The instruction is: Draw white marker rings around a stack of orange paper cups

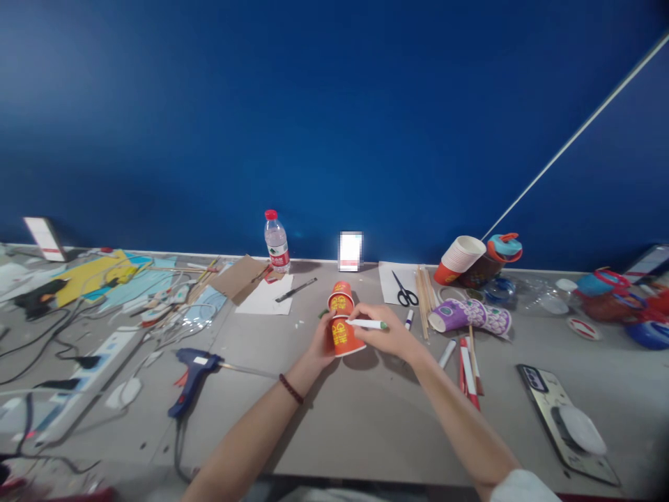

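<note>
Left hand (320,343): wrapped around the side of the lower red paper cup (345,337), steadying it on the table (366,418).
Right hand (384,333): closed on a white marker (367,324), tip touching the cup wall.
Upper cup (341,295): red too, just beyond both hands, touching the lower one.
Handling: cups look light, thin, easily crushed; best held gently around the wall.
Glue gun (192,373): well left of the left hand.

left hand (320,340): my fingers curled, gripping, wrist bent inward | right hand (384,329): fingers pinched, just beside left | both forearms converge forward
</note>
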